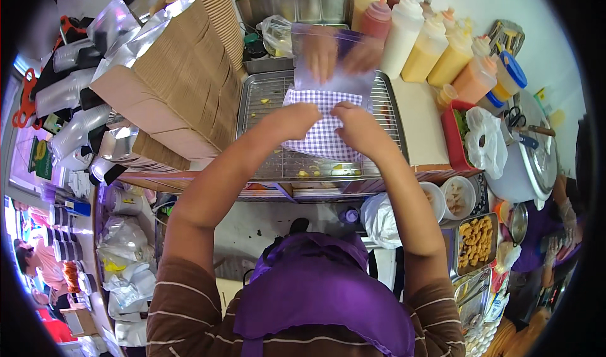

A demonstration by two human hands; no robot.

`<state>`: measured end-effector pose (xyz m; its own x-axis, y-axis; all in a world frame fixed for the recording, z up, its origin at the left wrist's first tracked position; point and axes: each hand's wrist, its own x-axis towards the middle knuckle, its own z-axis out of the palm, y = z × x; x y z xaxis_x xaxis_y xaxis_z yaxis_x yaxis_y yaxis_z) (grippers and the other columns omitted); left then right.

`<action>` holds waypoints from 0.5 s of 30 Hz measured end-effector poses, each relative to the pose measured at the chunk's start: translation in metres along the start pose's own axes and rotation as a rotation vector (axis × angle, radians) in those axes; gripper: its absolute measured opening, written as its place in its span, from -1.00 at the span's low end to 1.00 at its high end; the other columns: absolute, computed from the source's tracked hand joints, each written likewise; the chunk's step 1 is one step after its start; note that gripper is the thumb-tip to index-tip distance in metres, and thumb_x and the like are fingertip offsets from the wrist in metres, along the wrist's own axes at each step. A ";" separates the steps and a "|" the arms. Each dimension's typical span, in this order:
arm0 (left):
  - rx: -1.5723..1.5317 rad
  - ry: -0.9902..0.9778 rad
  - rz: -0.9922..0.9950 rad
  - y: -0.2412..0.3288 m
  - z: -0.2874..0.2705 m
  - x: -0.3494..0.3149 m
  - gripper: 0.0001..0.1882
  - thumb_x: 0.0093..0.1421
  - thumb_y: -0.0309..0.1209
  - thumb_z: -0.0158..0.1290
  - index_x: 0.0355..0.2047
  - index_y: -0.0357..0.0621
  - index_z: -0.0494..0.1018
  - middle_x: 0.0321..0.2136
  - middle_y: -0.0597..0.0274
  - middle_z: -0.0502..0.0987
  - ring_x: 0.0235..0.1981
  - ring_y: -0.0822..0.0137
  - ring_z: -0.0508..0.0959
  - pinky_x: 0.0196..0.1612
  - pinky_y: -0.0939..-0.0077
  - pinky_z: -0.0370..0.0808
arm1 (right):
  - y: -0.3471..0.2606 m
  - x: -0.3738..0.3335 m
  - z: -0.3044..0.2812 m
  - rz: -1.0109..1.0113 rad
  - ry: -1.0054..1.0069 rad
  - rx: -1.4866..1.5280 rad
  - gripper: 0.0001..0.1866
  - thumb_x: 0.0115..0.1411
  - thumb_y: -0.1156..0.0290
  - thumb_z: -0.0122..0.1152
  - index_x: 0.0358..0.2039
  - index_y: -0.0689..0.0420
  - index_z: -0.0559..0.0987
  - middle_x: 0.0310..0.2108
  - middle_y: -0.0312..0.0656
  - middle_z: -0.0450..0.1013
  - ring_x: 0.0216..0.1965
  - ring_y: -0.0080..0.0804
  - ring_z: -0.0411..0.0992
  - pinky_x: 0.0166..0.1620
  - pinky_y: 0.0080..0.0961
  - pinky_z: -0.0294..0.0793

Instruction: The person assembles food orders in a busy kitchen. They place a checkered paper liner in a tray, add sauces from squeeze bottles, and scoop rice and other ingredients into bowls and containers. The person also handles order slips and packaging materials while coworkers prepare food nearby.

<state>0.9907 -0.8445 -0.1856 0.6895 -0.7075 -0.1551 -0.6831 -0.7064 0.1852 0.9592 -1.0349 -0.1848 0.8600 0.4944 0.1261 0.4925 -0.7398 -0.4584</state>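
- The left hand (291, 118) and the right hand (355, 124) are side by side, almost touching, both with fingers closed, pinching the near edge of a purple-and-white checked paper sheet (322, 124).
- Further off, blurred fingers show through a clear plastic bag (331, 57) held up over the far end of the sheet; the blur makes it impossible to tell whose hands those are or how they grip.
- The checked sheet lies on a wire rack (265, 104) set in a metal tray, with small yellow crumbs (309, 171) scattered near its close edge.
- Just left of the rack stand stacks of brown paper bags (183, 79), packed upright.
- Far right of the rack is a row of squeeze bottles (429, 44), some with orange and yellow sauces, one red, one white.
- To the right, a red basket (451, 139) holds greens, with a white plastic bag (489, 142) draped beside it.
- Near right, a metal tray of fried pieces (475, 240) sits below two small white bowls (457, 196).
- At the far right edge another person's gloved hand (566, 221) is at work.
- Nearest the viewer, the person wears a purple apron (322, 294) over a brown striped shirt.
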 end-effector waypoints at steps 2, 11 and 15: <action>0.165 -0.228 -0.041 0.016 0.006 0.008 -0.24 -0.33 -0.51 0.25 -0.01 -0.03 0.24 -0.02 0.09 0.26 -0.04 0.06 0.33 -0.03 0.21 0.30 | 0.001 0.010 0.011 0.080 -0.319 -0.428 -0.25 -0.24 0.19 0.35 0.02 0.06 0.31 0.09 -0.10 0.16 0.09 -0.22 0.17 0.11 -0.23 0.10; -0.012 0.045 -0.152 0.004 0.041 0.007 -0.71 -0.10 -0.46 0.08 -0.29 -0.11 0.38 -0.29 -0.02 0.43 -0.26 0.12 0.49 -0.31 0.22 0.45 | 0.013 0.015 0.030 0.134 -0.475 -0.661 0.15 -0.57 -0.02 0.45 0.11 0.02 0.13 0.06 -0.03 0.17 0.12 -0.10 0.09 0.14 -0.05 -0.06; -0.014 0.118 0.046 0.013 0.031 0.001 -0.79 0.00 -0.38 -0.09 -0.42 -0.26 0.42 -0.37 -0.10 0.44 -0.29 0.09 0.46 -0.28 0.28 0.43 | 0.021 0.004 0.010 -0.040 -0.281 -0.480 -0.21 -0.45 0.28 0.43 -0.09 0.13 0.36 0.01 -0.02 0.23 0.05 -0.11 0.18 0.06 -0.21 0.17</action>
<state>0.9751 -0.8551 -0.2130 0.6819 -0.7308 -0.0312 -0.7116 -0.6727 0.2027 0.9713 -1.0434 -0.2029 0.8028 0.5808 -0.1345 0.5864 -0.8100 0.0020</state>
